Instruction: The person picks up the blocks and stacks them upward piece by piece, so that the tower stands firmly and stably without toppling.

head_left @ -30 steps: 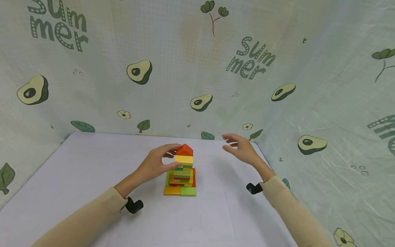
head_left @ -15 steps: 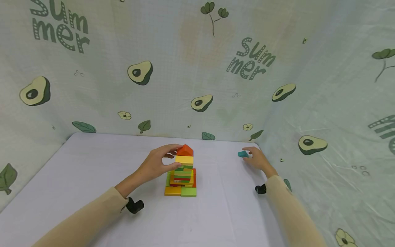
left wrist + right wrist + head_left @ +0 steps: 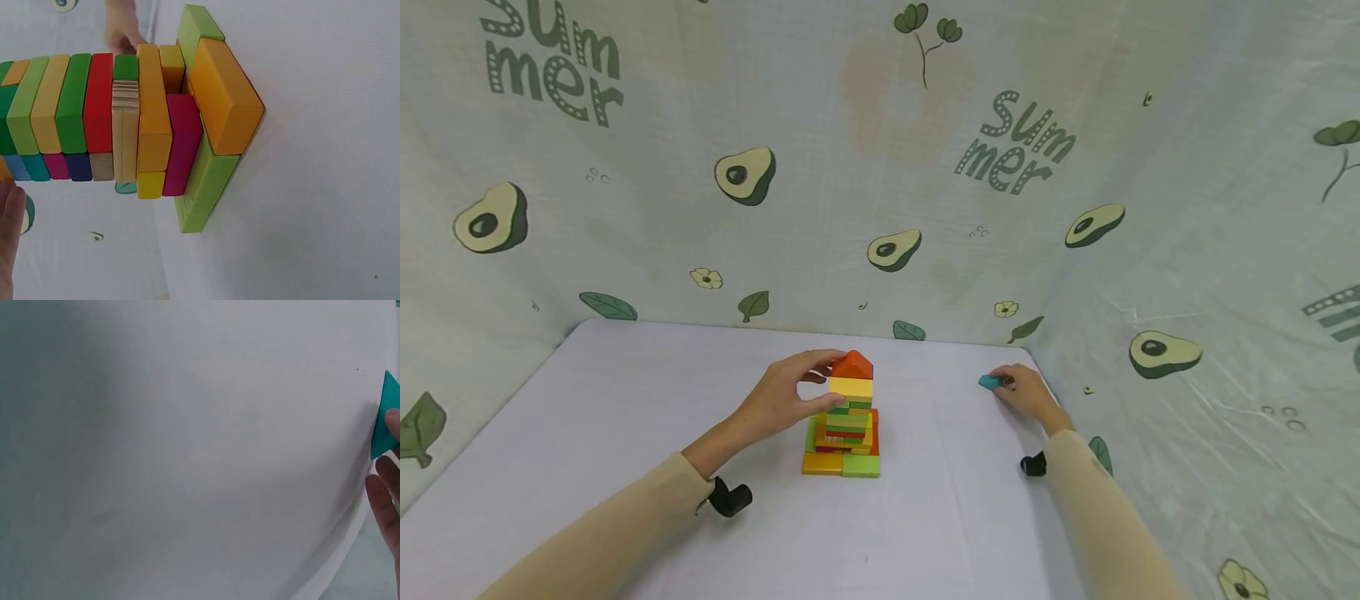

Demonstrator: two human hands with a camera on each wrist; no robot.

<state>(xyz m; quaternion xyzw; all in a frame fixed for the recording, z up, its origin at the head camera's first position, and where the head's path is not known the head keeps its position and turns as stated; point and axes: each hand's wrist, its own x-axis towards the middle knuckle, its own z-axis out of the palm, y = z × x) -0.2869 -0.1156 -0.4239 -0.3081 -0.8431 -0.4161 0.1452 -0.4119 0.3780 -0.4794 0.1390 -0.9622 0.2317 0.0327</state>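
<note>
A tower of coloured wooden blocks (image 3: 847, 421) stands on the table, wider at its base and topped by an orange triangular block (image 3: 853, 365). My left hand (image 3: 782, 387) holds the tower's upper part from the left, fingertips at the triangular block and thumb lower down at the green layers. Part of the left hand (image 3: 9, 228) shows beside the stack's top in the left wrist view. Over at the far right of the table, my right hand (image 3: 1026, 392) pinches a teal triangular block (image 3: 990, 382). In the right wrist view the thumb lies on the teal block's (image 3: 384, 419) face.
A white cloth covers the table (image 3: 917, 533). Its back and right edges meet a hanging fabric (image 3: 820, 108) printed with avocados and leaves. The right hand is close to the right edge. A black wrist camera (image 3: 730, 497) sits under the left wrist, another (image 3: 1033, 464) under the right.
My right hand has gone from mid-air down and right to the teal block, which it now pinches and has tilted. The left hand stays on the tower.
</note>
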